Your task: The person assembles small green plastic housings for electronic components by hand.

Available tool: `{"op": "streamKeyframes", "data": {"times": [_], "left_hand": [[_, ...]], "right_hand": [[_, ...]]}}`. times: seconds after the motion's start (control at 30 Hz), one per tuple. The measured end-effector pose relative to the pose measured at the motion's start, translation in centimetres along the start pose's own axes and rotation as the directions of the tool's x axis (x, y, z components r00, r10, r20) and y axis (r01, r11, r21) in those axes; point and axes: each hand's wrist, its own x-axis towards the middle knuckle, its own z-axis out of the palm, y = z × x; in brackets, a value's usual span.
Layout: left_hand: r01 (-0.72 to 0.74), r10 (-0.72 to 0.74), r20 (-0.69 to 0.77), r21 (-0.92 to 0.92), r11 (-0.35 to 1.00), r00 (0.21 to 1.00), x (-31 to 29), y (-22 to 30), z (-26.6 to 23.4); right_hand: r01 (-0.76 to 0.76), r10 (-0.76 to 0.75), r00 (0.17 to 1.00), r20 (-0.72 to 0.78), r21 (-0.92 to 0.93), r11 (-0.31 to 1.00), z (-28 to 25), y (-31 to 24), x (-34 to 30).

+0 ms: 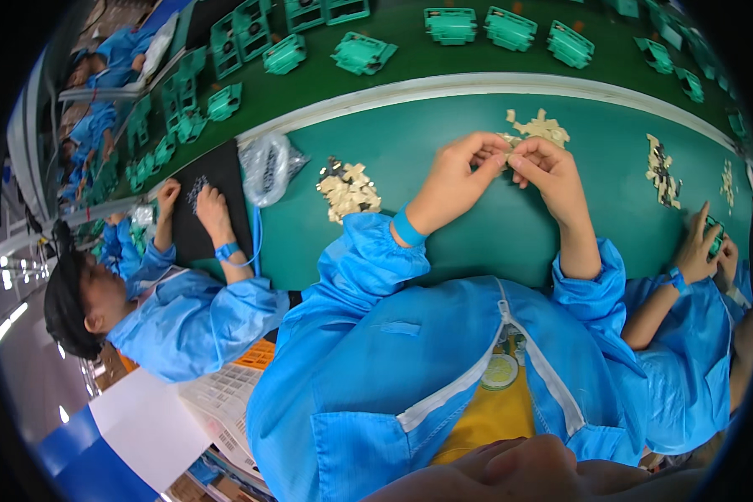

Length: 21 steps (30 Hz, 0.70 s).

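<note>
Both my hands meet above the green work mat [309,243], fingertips together. My left hand [468,171] is pinched on a small cream-coloured piece [510,157]. From the other side my right hand [550,174] closes its thumb and forefinger on the same piece. The fingers cover most of it, so its exact shape is hidden. Just beyond my fingertips lies a loose heap of cream pieces [544,128]. To the left sits another pile of cream and black pieces [347,189], apart from my hands. A blue band circles my left wrist.
Green plastic housings [510,29] line a dark green belt behind a pale rail [443,85]. A clear plastic bag [269,167] lies at the left beside a black mat [219,188], where a co-worker's hands [213,209] work. Another co-worker's hands [701,251] hold a green part at right, near more small pieces [663,171].
</note>
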Motion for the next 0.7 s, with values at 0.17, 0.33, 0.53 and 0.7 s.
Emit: {"op": "streamKeyframes", "data": {"times": [0.17,0.33,0.53,0.7], "left_hand": [[0.086,-0.095,-0.081,-0.112,0.990,0.992,0.5,-1.8,1.6],[-0.180,0.220,-0.249,0.177,0.968,0.943,0.7,-2.7,1.7],[-0.350,0.468,-0.088,0.548,0.760,0.879,0.8,-2.6,1.3],[-0.394,0.511,-0.017,0.615,0.683,0.859,0.7,-2.7,1.1]], "right_hand": [[-0.053,0.054,0.998,-0.019,0.042,0.998,-0.7,-0.3,0.0],[-0.114,0.113,0.993,0.018,0.104,0.988,-0.4,-0.3,0.2],[-0.034,0.034,0.999,-0.029,0.013,0.999,-0.3,-0.1,0.1],[-0.006,0.003,0.999,-0.036,-0.081,0.997,-0.1,-0.1,-0.1]]}}
